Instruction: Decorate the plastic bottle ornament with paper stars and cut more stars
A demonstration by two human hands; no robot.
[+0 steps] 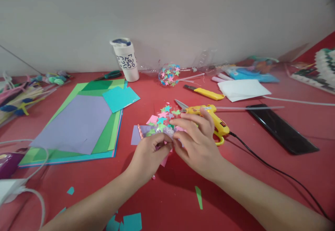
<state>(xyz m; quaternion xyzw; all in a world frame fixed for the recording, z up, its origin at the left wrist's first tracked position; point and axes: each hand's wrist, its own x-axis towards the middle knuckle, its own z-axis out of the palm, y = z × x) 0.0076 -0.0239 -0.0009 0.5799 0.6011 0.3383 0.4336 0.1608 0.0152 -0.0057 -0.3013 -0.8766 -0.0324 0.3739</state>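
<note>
My left hand [148,156] and my right hand [196,142] meet over the red table [167,196], fingers pinched together on a small clear crinkled piece of plastic [167,132]. Just behind it lies a heap of small coloured paper stars [164,115] and bits of pink and purple paper. A yellow glue gun [209,114] lies directly past my right hand, its black cord running off to the right. Scissors [181,104] lie beside the gun's tip.
A stack of coloured paper sheets [78,122] lies at the left. A white cup [126,59], a clear ball with stars inside [169,74], a yellow box cutter [205,92], white paper [243,89] and a black phone [281,128] sit farther back and right. Paper scraps [131,221] dot the near edge.
</note>
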